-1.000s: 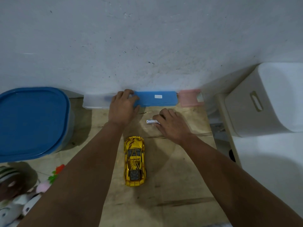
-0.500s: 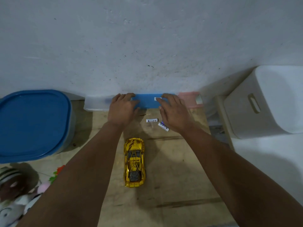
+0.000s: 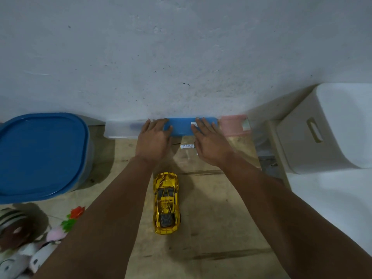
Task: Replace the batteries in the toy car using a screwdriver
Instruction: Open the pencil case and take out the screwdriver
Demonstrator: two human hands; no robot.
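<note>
Wooden board [image 3: 211, 228]: I see bare room along its near half; the far edge butts the wall.
Blue case [image 3: 182, 127]: on the far edge, between a clear box [image 3: 118, 130] and a pink box [image 3: 231, 125].
Left hand [image 3: 153, 138]: fingers flat, resting on the case's left end.
Right hand [image 3: 209, 142]: fingers spread flat on its right end.
Battery [image 3: 186, 146]: lies between the hands, just near of the case.
Toy car [image 3: 166, 202]: mid-board, upright, between my forearms.
Blue-lidded tub [image 3: 40, 156] off the left edge; white bin [image 3: 322, 127] off the right.
</note>
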